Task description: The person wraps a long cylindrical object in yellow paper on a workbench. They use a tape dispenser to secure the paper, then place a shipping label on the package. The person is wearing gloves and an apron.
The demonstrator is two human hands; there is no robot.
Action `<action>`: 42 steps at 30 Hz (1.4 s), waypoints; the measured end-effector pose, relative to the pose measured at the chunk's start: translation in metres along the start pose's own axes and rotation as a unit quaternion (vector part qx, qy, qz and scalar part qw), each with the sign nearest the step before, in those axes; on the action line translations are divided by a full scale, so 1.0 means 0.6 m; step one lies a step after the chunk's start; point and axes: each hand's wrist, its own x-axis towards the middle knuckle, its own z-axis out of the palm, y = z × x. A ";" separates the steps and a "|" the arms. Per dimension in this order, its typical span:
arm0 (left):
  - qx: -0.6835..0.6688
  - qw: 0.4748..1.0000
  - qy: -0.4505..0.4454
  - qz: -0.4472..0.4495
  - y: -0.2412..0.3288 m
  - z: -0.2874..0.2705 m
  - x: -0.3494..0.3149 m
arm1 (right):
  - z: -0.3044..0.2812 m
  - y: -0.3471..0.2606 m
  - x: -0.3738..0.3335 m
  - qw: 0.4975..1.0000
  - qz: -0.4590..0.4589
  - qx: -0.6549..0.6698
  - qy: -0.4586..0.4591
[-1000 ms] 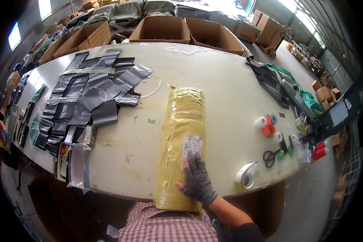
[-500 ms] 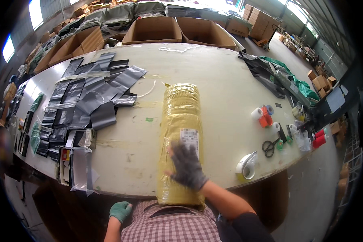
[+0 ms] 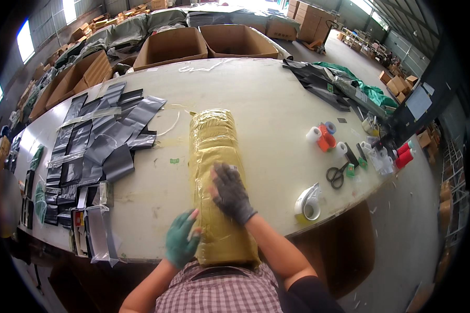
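My left hand (image 3: 181, 241), in its green glove, has come up from below the table edge and now rests against the left side of the long yellow tape-wrapped parcel (image 3: 216, 180), near its end closest to me; a second ago only my right hand was on it. My right hand (image 3: 231, 193), in a grey glove, has slid up over the white label and lies flat on top of the parcel, fingers spread, pinching nothing. The left hand's fingers are loosely open against the wrapping, so I judge that I now steady the parcel from two sides. The parcel lies lengthwise on the pale table (image 3: 256, 99), its near end reaching my chest. Right of the parcel sits a tape dispenser (image 3: 308, 202), farther right the scissors (image 3: 337, 173); left of it, the grey bags (image 3: 96, 141).
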 end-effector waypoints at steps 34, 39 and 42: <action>-0.327 0.909 -0.212 -0.151 0.007 0.159 -0.057 | 0.004 0.049 -0.364 0.863 0.190 0.466 -0.046; -0.065 0.922 -0.372 0.088 0.085 0.138 -0.037 | -0.066 0.020 -0.374 0.579 0.355 0.732 0.057; -0.163 0.905 -0.359 0.159 0.098 0.095 0.014 | -0.087 0.018 -0.403 0.505 0.376 0.768 0.118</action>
